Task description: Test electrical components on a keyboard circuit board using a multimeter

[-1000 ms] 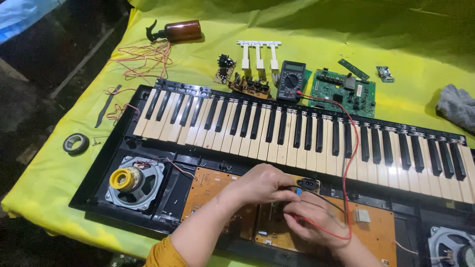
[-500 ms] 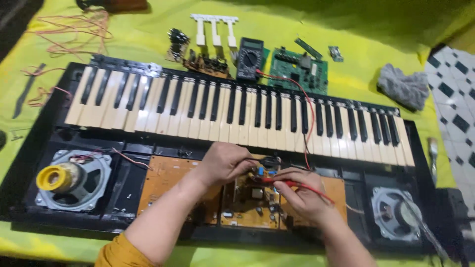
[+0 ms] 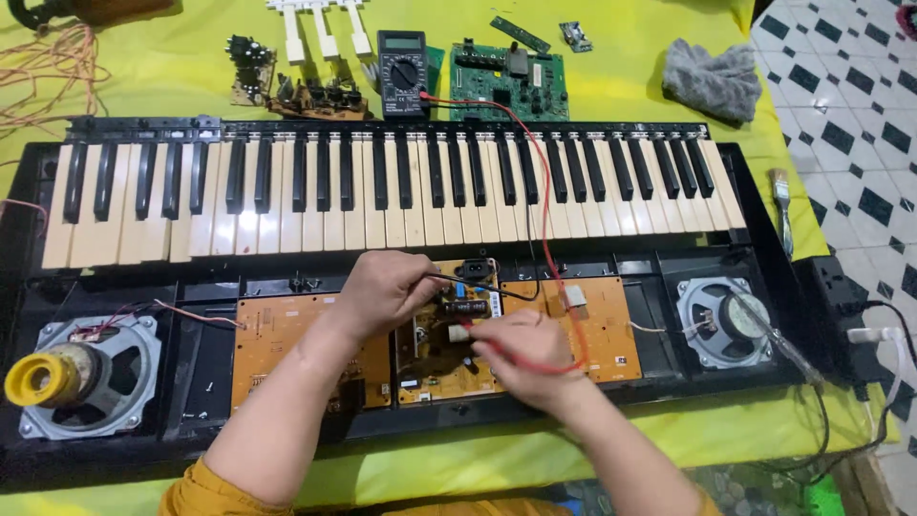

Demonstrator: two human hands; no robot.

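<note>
An opened electronic keyboard (image 3: pixel 382 182) lies on a yellow-green cloth, its brown circuit boards (image 3: pixel 296 334) exposed below the keys. My left hand (image 3: pixel 382 291) pinches a black test probe over the middle board (image 3: pixel 449 358). My right hand (image 3: pixel 521 349) holds a red test probe with its tip on the same board. The red lead (image 3: pixel 544 191) and a black lead run up across the keys to a black multimeter (image 3: pixel 402 59).
Speakers sit at the left (image 3: pixel 81 377) and right (image 3: pixel 723 320) ends of the case. Beyond the keys lie a green circuit board (image 3: pixel 506 81), small component boards (image 3: pixel 315 96), white key parts (image 3: pixel 325 29), a grey cloth (image 3: pixel 710 78) and a paintbrush (image 3: pixel 783 205). A power strip (image 3: pixel 850 325) lies at the right.
The camera view has shifted right and closer. Both hands stay on the middle board, the probes shifting only slightly.
</note>
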